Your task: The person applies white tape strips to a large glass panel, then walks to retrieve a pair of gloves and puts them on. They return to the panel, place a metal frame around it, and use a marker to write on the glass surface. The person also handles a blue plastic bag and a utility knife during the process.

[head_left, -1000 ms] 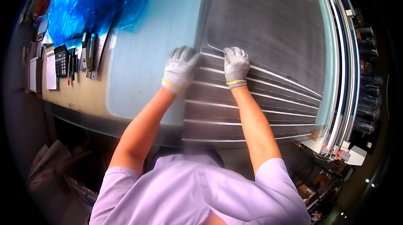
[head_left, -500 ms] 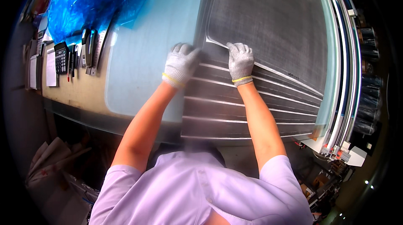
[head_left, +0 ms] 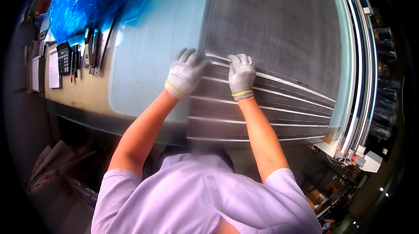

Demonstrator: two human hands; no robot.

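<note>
A large dark grey mesh-like sheet [head_left: 279,29] with a pale front edge lies on top at the right of the table. In front of it the pale edges of several more dark sheets [head_left: 262,108] show as fanned strips. My right hand [head_left: 242,74], in a grey knit glove with a yellow cuff line, has its fingers curled over the top sheet's front edge, near its left corner. My left hand [head_left: 187,69], gloved alike, rests at the left side of the stack with fingers apart, its thumb toward the sheet corner. The thumb's contact is blurred.
Pale bluish glassy sheet [head_left: 152,59] covers the table's middle. Crumpled blue plastic film [head_left: 96,2] lies at the far left, near a calculator [head_left: 63,59], pens [head_left: 76,61] and a stapler [head_left: 91,48]. Long metal rails [head_left: 360,68] edge the right side.
My right hand has come nearer and slightly left with the top sheet's edge. That sheet's left corner has shifted left. My left hand has moved slightly left.
</note>
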